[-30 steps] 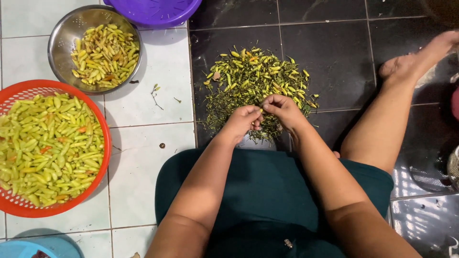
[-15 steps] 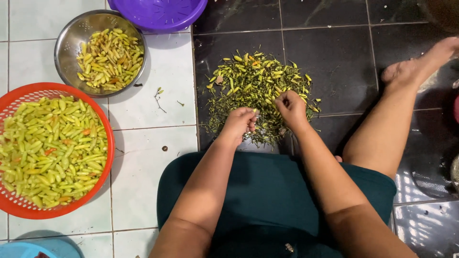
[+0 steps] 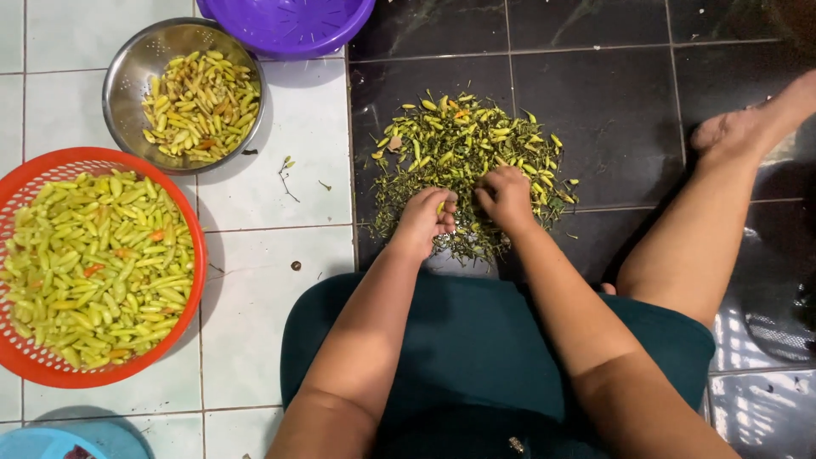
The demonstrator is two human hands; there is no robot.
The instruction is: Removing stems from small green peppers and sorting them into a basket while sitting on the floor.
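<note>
A pile of small yellow-green chillies and loose stems [image 3: 463, 149] lies on the dark floor tiles in front of me. My left hand [image 3: 425, 218] rests at the pile's near edge, fingers curled around a chilli. Right beside it, my right hand [image 3: 507, 195] presses down into the pile with its fingers bent; what it grips is hidden. The two hands almost touch.
A red basket [image 3: 197, 280] full of chillies sits at the left. A steel bowl [image 3: 123, 72] with more chillies stands behind it, and a purple basin [image 3: 289, 30] at the top. A blue container [image 3: 34, 444] shows bottom left. My bare right leg [image 3: 722, 187] stretches out rightward.
Both hands have moved forward from near my lap into the near edge of the pile. The right hand has gone from pinching something with the left to pressing into the chillies.
</note>
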